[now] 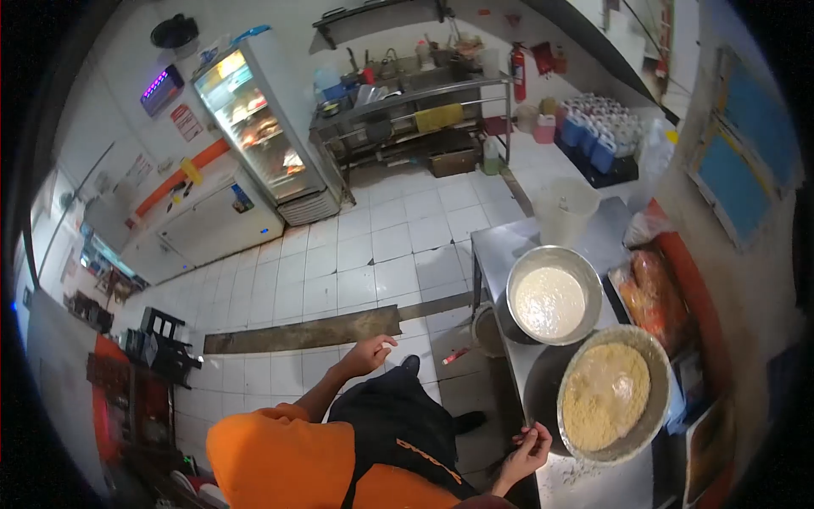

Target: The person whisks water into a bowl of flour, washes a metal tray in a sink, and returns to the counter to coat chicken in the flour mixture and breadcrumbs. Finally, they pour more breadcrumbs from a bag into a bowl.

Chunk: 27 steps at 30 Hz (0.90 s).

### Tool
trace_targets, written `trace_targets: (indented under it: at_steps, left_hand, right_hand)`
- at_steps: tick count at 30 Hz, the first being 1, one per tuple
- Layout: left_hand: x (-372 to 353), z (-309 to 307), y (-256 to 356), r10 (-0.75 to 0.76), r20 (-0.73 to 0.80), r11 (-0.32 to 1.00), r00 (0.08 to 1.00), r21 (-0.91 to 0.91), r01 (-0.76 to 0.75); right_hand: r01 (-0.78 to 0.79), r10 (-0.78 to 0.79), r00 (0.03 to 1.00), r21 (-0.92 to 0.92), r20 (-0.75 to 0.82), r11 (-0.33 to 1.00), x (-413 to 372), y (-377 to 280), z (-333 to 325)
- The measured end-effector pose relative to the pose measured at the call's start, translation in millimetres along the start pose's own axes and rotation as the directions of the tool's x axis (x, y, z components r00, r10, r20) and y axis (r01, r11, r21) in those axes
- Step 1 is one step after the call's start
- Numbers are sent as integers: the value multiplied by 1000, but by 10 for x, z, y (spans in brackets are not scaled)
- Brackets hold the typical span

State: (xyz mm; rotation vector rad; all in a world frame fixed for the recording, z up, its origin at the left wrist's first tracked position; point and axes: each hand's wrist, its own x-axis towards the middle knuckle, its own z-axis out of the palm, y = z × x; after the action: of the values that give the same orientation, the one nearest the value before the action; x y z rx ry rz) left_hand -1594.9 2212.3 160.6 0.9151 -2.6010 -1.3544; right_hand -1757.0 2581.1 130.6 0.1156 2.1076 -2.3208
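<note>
My left hand [369, 355] hangs in the air over the floor, left of the steel table [509, 233], with loosely curled fingers and nothing visible in it. My right hand [527, 450] is at the table's near edge, its thumb and fingers pinched together; whatever may be between them is too small to make out. Just beyond it sits a wide metal basin [660, 428] holding yellowish crumbs [604, 399] with a paler patch in the middle. Behind this stands a metal pot [519, 327] of thick whitish batter [549, 304].
A whitish bucket [566, 212] stands at the table's far end, and bagged food [653, 297] lies along its right side. Under the left edge is a bin [487, 331]. A lit display fridge [263, 127], a sink counter [415, 102] and bottles [598, 136] line the back.
</note>
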Motion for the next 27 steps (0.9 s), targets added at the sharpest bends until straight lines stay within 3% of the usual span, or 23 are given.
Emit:
trace_targets:
  at_steps: [3, 5, 8, 9, 10, 12, 14, 16, 18, 21, 22, 24, 27]
  left_hand:
    - [-172, -192, -158, -101, -46, 995, 994, -4, 101]
    - [-247, -289, -412, 50, -190, 999, 980, 19, -47]
    - [-292, -518, -742, -36, -166, 995, 986, -102, 19]
    - [-274, -534, -1006, 53, -201, 986, 978, -142, -83]
    - [-264, -565, -1111, 55, -223, 983, 973, -157, -92]
    - [-221, -717, -1327, -112, -162, 954, 980, -294, 61]
    - [-163, -949, -1497, -59, -214, 958, 975, -288, -5]
    - [-165, -1125, -1641, -67, -238, 978, 969, -208, 17]
    - [-127, -1309, -1839, -6, -305, 985, 952, -169, -48]
    - [-83, -1642, -2131, -84, -202, 994, 976, 50, 96]
    - [-95, -1725, -2191, -119, -247, 991, 962, 33, 131]
    - [-177, -1851, -2312, -9, -392, 977, 920, -199, -75]
    - [-248, -1967, -2678, -111, -384, 950, 917, -312, -16]
  right_hand:
    - [9, -11, 999, 37, 53, 999, 110, -192, 305]
    - [27, -31, 995, 37, 93, 999, 153, -251, 521]
    - [65, -67, 991, 18, 119, 998, 106, -227, 864]
    - [75, -78, 984, 25, 160, 997, 73, -166, 958]
    - [84, -89, 975, 32, 203, 996, 31, -198, 1135]
    - [90, -88, 968, 5, 233, 996, -149, -278, 1482]
    - [60, -37, 953, -66, 301, 996, -364, -339, 1831]
    - [132, -96, 932, -81, 348, 988, -529, -314, 2177]
    - [43, -23, 927, -44, 375, 998, -742, -354, 2572]
    - [139, -71, 827, -81, 558, 987, -943, -318, 2973]
    - [218, -116, 755, -81, 646, 973, -990, -303, 3158]
    - [320, -147, 699, -123, 700, 939, -1223, -487, 3505]
    - [457, 25, 524, -305, 852, 836, -1402, -746, 3810]
